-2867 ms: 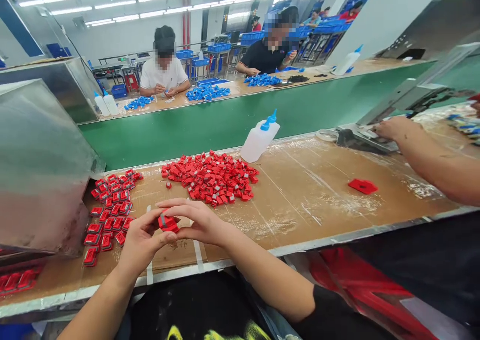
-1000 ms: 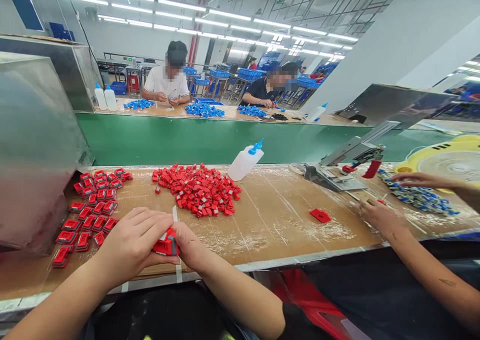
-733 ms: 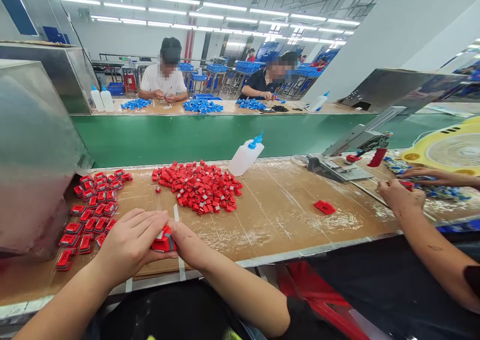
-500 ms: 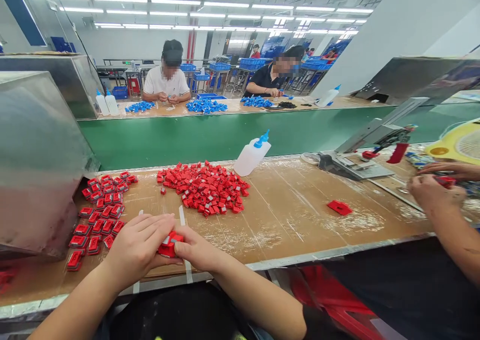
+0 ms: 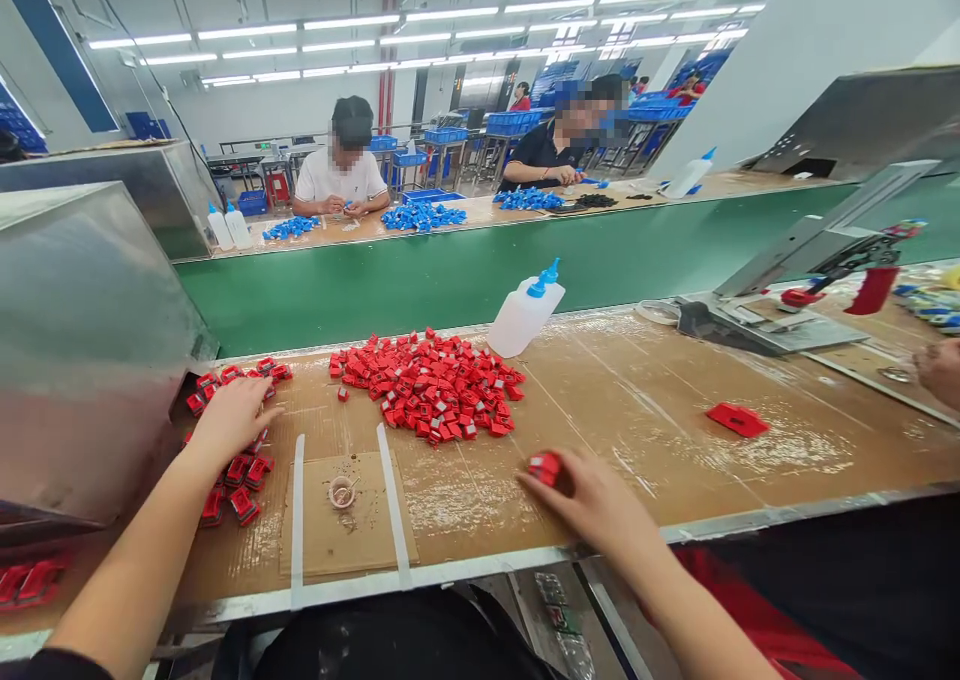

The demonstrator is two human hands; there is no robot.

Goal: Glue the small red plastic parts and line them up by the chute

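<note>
My left hand [image 5: 234, 418] lies over the group of red plastic housings [image 5: 241, 470] at the left of the table. Its thumb is apart from the fingers, and whatever lies beneath the palm is hidden. My right hand [image 5: 592, 495] grips a small red plastic block [image 5: 545, 468] with a pale patch between thumb and fingers, low at the table's middle. Beyond and to the left of it rises a heap of small red plastic blocks [image 5: 439, 390]. Between my hands a small round cup [image 5: 341, 493] sits on a taped cardboard piece [image 5: 315, 550].
A white bottle with blue nozzles [image 5: 517, 320] leans behind the heap. A flat red part [image 5: 739, 420] lies to the right, near a metal lever press [image 5: 795, 270]. A metal box [image 5: 82, 360] borders the left side. A co-worker's hand [image 5: 941, 375] shows at the right edge.
My hands were together around a red block at the table's front. They have parted: the left has gone to the housings, the right has moved right with a red block. The view has shifted.
</note>
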